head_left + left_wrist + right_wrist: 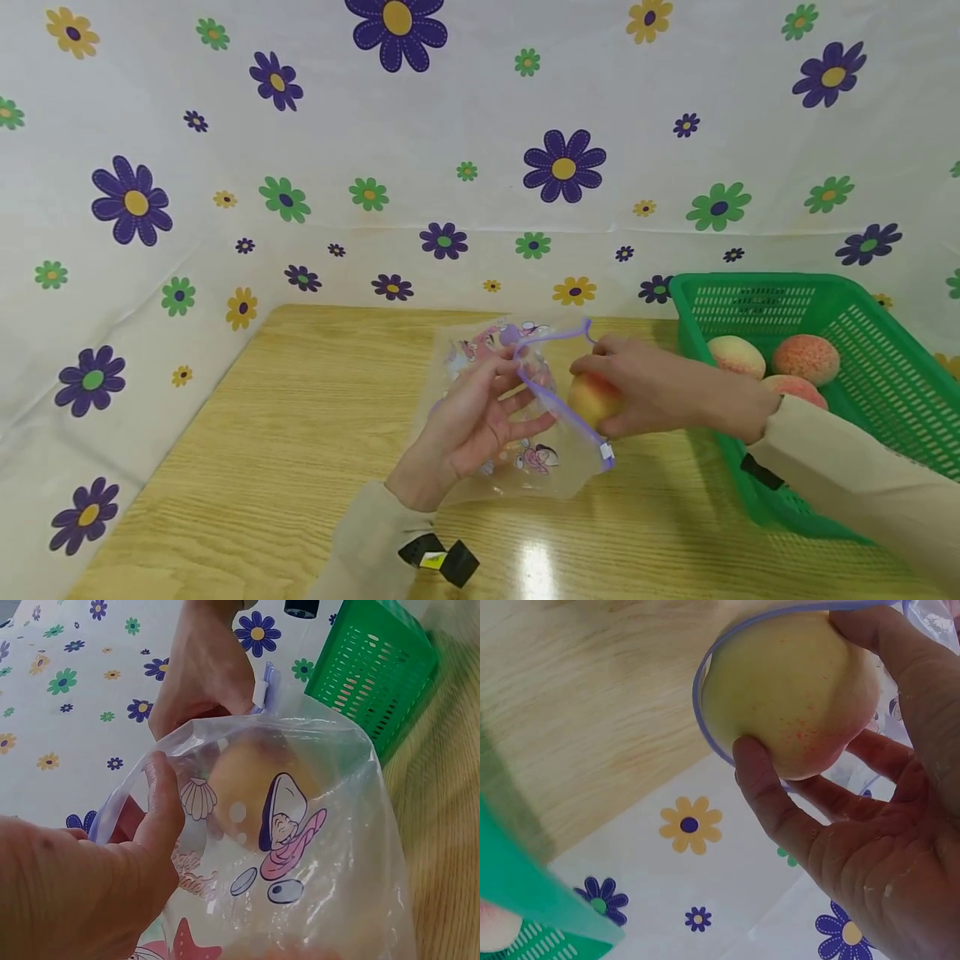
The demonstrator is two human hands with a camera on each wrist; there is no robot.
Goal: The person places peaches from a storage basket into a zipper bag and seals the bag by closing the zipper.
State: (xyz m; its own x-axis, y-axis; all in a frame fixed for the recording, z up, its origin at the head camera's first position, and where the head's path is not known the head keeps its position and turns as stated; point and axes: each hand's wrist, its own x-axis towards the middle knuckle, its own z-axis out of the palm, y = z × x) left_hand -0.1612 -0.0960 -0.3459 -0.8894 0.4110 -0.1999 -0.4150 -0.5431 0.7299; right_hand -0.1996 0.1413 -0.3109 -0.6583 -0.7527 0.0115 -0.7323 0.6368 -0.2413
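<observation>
The backdrop [465,108] is a white sheet with a smooth finish, printed with purple, green and yellow flowers; it rises behind the work area and also drapes down on the left side. The table [300,433] has a pale wood-grain surface with a slight gloss. The basket [862,350] is rigid green plastic, rectangular, with perforated mesh walls; it stands on the right part of the table and contains three round peaches [806,358] with pink-speckled skin. The bag [517,417] is thin, clear, crinkled plastic with cartoon shell prints and a purple zip strip along its mouth; it sits near the table centre, just left of the basket. The right hand [645,387] curls its fingers and thumb around a peach [592,398], holding it at the bag mouth, partly inside the purple rim. This peach is round, pale yellow and matte, with fine red speckles and a pink blush on one side. The left hand [472,417] pinches the bag edge between thumb and fingers, holding the mouth wide.
</observation>
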